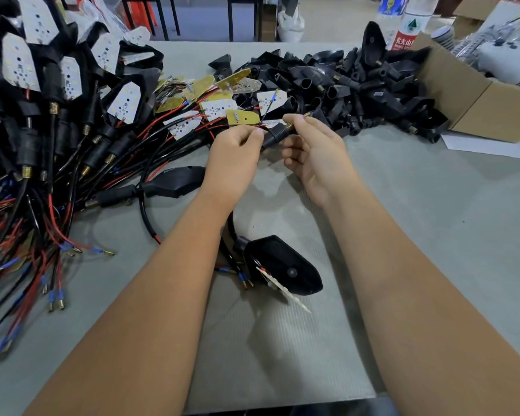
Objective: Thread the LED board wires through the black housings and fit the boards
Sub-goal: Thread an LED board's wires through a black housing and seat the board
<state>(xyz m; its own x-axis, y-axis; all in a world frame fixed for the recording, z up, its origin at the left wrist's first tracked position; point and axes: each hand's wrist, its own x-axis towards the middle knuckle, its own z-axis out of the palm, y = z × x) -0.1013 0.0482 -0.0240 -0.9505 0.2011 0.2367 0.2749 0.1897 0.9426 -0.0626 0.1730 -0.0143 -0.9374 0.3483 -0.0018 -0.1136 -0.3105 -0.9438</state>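
Beyond my hands, loose boards and housings crowd the tabletop; both hands' fingers pinch one housing.

held black housing: body mostly hidden between both hands; finished pile: cut off at bench's left edge.

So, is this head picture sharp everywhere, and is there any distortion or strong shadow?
Head view: the centre is fairly sharp, with both the left hand and the right hand on the black housing; the wide lens bends the table and stretches the forearms near the bottom edge; soft shadows lie under the arms; the water bottle at the far edge looks slightly blurred.
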